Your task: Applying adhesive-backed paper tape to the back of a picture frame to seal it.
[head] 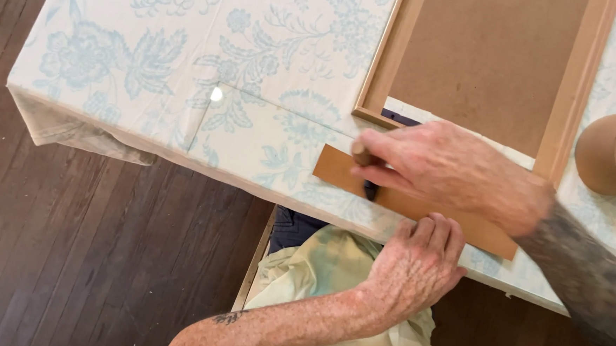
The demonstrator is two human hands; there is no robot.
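**Head view: both your hands work a brown paper strip at the table's near edge.**

Your right hand (456,170) is closed around a small tool (364,170), its dark tip pressed onto the paper strip (405,203). Your left hand (415,266), just below, pins the strip's near edge with curled fingertips. Beyond your right hand lies the wooden frame (572,88), back up; a brown tape roll (615,150) sits to its right. The step looks like trimming the strip; keep it pinned flat.

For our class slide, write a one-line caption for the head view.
Left hand steadies a brown strip while the right hand runs a tool along it.
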